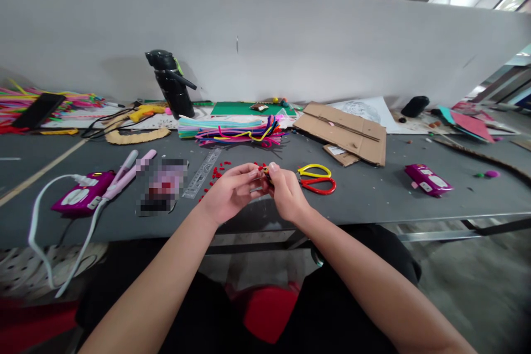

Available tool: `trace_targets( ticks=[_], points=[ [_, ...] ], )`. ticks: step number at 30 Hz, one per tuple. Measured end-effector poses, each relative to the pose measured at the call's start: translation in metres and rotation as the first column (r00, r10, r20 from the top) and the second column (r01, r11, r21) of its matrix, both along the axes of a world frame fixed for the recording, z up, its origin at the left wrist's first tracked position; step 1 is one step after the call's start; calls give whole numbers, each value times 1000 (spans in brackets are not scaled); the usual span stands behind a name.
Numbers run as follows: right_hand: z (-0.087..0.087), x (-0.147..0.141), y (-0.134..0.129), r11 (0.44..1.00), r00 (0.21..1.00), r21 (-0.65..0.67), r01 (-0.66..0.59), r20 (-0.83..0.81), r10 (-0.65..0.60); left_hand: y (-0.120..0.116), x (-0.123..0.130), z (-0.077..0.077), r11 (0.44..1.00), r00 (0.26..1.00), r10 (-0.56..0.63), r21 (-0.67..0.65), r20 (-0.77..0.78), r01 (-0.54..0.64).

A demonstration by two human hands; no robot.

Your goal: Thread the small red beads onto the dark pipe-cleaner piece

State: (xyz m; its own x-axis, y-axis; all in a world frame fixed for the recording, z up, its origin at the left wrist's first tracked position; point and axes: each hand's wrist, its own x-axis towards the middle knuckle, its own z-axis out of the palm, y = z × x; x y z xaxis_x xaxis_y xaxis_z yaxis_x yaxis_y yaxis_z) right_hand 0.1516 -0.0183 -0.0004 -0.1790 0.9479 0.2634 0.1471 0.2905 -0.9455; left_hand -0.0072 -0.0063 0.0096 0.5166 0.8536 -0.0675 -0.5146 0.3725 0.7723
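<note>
Black legwear [332, 312] over the knees, bare forearms [182, 260], bare hands [226, 193]

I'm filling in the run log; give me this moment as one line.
left hand: at small item | right hand: holds it | by left hand: red bits, ruler | by right hand: scissors

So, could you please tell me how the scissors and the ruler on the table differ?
The scissors have yellow and red handles, while the ruler is clear and colourless. The scissors' handles form rounded loops; the ruler is a straight strip. The scissors lie beside the right hand, the ruler over on the left hand's side. Both lie on the grey tabletop.
</note>
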Motion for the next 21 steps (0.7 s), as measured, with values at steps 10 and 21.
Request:
trace_targets(
  ticks=[10, 21],
  points=[
    [-3, 1, 2, 998, 999, 61, 7, 52, -10, 0, -1, -2, 1000, 1000, -6, -3, 2, 6],
    [-3, 1, 2, 999, 1000, 45, 10, 22, -11, 0, -1, -3, 1000, 1000, -7, 17, -4, 8]
  ],
)
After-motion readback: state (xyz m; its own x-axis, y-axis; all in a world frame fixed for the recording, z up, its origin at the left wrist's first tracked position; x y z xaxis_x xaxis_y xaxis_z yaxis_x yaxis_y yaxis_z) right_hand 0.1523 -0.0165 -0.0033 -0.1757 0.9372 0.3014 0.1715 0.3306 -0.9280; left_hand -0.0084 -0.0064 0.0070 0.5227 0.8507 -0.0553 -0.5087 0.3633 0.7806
